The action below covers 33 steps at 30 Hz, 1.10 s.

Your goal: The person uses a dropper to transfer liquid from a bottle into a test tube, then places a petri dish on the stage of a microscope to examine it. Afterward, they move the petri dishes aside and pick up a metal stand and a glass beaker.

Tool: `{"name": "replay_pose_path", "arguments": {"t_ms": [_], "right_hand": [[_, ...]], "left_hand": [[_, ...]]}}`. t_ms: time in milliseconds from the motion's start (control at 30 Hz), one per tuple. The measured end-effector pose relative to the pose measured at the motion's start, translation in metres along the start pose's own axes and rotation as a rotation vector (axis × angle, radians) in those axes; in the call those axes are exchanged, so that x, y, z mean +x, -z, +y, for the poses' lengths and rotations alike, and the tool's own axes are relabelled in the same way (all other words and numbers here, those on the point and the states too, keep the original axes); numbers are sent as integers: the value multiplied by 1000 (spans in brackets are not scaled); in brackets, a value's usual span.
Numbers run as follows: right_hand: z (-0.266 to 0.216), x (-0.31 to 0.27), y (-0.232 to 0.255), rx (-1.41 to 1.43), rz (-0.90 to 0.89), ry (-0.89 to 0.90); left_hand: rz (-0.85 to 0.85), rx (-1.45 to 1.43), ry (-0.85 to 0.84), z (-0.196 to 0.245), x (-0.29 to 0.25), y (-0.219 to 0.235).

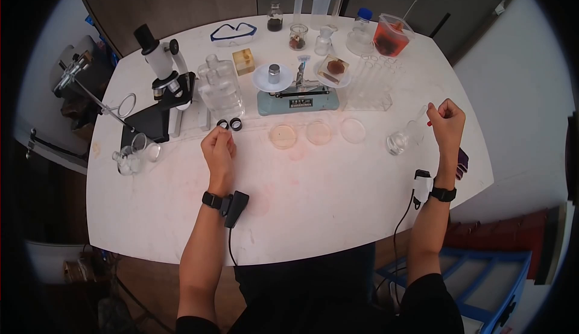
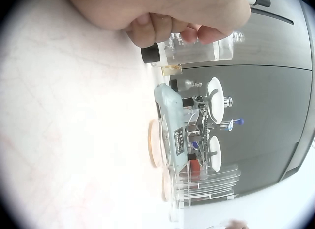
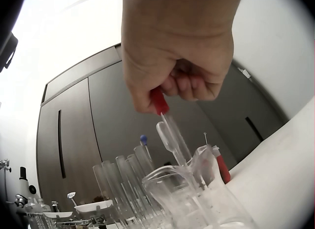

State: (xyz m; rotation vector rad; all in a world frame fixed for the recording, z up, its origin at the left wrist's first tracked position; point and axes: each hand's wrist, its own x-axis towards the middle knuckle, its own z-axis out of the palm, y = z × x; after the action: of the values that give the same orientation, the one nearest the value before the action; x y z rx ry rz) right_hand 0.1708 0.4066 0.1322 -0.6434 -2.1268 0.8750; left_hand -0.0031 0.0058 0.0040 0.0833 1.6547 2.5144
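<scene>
My right hand (image 1: 447, 124) pinches the red rubber bulb (image 3: 159, 102) of a glass dropper. The dropper's clear stem points down into the mouth of clear glassware (image 3: 172, 187), where another clear tube-like piece (image 3: 168, 136) leans. From above, a flask (image 1: 396, 143) with clear liquid stands left of this hand. Close to the bench, my left hand (image 1: 218, 153) has its fingers curled in, with nothing visible in them. Two small black caps (image 1: 235, 124) lie just beyond its knuckles. A large clear bottle (image 1: 221, 87) of liquid stands behind the caps.
A blue balance (image 1: 298, 101) carries a metal weight and a specimen block on its pans. Shallow dishes (image 1: 318, 132) lie before it, with a test tube rack (image 1: 371, 100) to their right. The microscope (image 1: 160, 63) stands at left, near small glassware (image 1: 126, 161).
</scene>
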Motion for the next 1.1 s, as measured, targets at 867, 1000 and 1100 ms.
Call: {"name": "replay_pose_path", "arguments": {"t_ms": [867,1000,1100], "right_hand": [[6,-10,-17,-149,18,134],[-5,-10,-22,-291,-74,148],[11,-5,-26,-417,-91,208]], "left_hand": [[2,6,4,5,-3,-3],[-4,9,12,5,-3,-2],[-2,5,10,5,-3,-2]]}}
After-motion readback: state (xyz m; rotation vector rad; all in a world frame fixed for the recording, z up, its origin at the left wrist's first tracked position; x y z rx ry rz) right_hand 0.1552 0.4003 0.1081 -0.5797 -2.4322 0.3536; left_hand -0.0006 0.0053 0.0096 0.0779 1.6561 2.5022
